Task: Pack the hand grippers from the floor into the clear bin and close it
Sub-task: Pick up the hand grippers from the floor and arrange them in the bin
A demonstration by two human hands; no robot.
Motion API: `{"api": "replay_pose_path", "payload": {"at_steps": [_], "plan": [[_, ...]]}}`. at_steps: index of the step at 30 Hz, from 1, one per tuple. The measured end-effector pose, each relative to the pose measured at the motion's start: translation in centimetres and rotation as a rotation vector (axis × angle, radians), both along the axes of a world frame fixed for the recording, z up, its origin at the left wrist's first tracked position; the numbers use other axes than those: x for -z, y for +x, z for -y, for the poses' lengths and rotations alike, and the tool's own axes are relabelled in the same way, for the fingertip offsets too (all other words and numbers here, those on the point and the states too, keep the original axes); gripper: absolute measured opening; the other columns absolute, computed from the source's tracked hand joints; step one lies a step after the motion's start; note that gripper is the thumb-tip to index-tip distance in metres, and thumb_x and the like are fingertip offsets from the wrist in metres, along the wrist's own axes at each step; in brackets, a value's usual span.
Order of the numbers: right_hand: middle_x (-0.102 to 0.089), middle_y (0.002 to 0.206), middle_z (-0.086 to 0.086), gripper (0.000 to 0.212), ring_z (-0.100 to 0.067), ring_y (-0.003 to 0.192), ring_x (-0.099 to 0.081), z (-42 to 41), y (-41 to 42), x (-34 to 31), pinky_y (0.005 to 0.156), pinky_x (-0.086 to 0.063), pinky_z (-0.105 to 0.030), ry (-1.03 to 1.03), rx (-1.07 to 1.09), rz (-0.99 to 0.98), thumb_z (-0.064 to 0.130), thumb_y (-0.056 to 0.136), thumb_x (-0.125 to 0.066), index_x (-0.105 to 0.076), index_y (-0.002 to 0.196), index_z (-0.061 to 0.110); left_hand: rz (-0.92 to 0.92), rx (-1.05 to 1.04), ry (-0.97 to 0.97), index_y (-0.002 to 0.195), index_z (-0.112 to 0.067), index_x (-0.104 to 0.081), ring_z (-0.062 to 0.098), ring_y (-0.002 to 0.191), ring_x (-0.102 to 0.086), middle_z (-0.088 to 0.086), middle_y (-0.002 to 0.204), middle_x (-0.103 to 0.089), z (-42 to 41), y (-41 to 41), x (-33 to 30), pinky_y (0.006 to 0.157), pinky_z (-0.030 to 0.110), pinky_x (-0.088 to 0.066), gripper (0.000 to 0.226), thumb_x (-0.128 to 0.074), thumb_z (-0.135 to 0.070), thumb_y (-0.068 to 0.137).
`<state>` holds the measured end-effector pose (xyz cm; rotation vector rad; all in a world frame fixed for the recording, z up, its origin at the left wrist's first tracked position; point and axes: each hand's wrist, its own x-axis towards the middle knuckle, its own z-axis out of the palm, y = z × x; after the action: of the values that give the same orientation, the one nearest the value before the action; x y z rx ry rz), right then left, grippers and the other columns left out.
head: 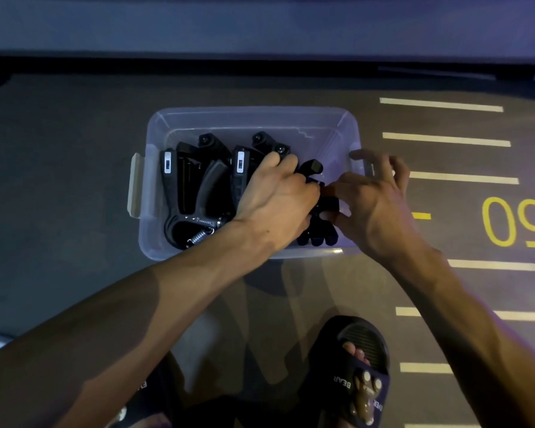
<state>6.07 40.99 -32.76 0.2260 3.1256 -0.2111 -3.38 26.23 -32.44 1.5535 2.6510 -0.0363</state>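
Observation:
A clear bin (250, 117) stands open on the floor in front of me, with no lid in view. Several black hand grippers lie inside; the leftmost one (179, 193) shows a spring and a white label. My left hand (275, 193) reaches into the middle of the bin, fingers curled over a black gripper (312, 166) at the right side. My right hand (374, 199) hovers over the bin's right end, thumb touching that same gripper's lower part (318, 230), fingers spread above the rim.
The dark floor (59, 180) carries yellow ruler lines (445, 139) and a yellow "50" (516, 222) to the right. My feet in black slippers (352, 372) stand just below the bin. A dark wall base runs along the far side.

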Motion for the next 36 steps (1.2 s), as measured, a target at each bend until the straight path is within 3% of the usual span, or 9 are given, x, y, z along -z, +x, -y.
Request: {"api": "replay_pose_path", "payload": {"at_steps": [8, 12, 17, 30, 36], "plan": [[-0.071, 0.101, 0.004, 0.033, -0.034, 0.136, -0.040, -0.2, -0.1, 0.2, 0.105, -0.026, -0.056, -0.007, -0.021, -0.005, 0.035, 0.075, -0.079, -0.073, 0.105, 0.022, -0.022, 0.064, 0.100, 0.081, -0.023, -0.067, 0.021, 0.092, -0.057, -0.006, 0.075, -0.069, 0.2, -0.4, 0.5, 0.085, 0.033, -0.028, 0.021, -0.068, -0.043, 0.087], [-0.071, 0.101, 0.004, 0.034, -0.034, 0.136, -0.040, -0.3, -0.1, 0.2, 0.104, -0.027, -0.056, -0.008, -0.025, -0.012, 0.034, 0.074, -0.080, -0.073, 0.105, 0.022, -0.016, 0.060, 0.077, 0.093, -0.022, -0.068, 0.022, 0.102, -0.055, -0.004, 0.087, -0.069, 0.5, -0.3, 0.9, 0.090, 0.035, -0.030, 0.026, -0.061, -0.047, 0.093], [-0.071, 0.102, 0.006, 0.033, -0.033, 0.137, -0.039, -0.4, 0.0, 0.4, 0.103, -0.027, -0.054, -0.015, -0.031, -0.010, 0.035, 0.073, -0.081, -0.073, 0.103, 0.023, -0.020, 0.049, 0.107, 0.084, -0.022, -0.070, 0.022, 0.095, -0.057, -0.006, 0.076, -0.068, 0.7, -0.1, 1.0, 0.083, 0.034, -0.027, 0.027, -0.067, -0.049, 0.086], [-0.071, 0.108, 0.011, 0.028, -0.029, 0.138, -0.038, -0.5, -0.1, 0.3, 0.104, -0.025, -0.052, -0.029, -0.027, -0.016, 0.040, 0.076, -0.077, -0.074, 0.099, 0.026, 0.009, 0.016, 0.056, 0.106, -0.023, -0.068, 0.023, 0.108, -0.049, -0.006, 0.097, -0.068, 1.1, -0.2, 1.5, 0.090, 0.036, -0.029, 0.039, -0.059, -0.058, 0.093], [-0.071, 0.107, 0.010, 0.025, -0.030, 0.137, -0.039, -0.4, -0.2, 0.5, 0.104, -0.025, -0.052, -0.050, -0.023, -0.014, 0.038, 0.076, -0.077, -0.074, 0.095, 0.024, -0.002, 0.041, 0.132, 0.082, -0.022, -0.070, 0.020, 0.091, -0.053, -0.007, 0.072, -0.066, 1.0, -0.4, 1.3, 0.082, 0.033, -0.025, 0.029, -0.071, -0.050, 0.083]]}}
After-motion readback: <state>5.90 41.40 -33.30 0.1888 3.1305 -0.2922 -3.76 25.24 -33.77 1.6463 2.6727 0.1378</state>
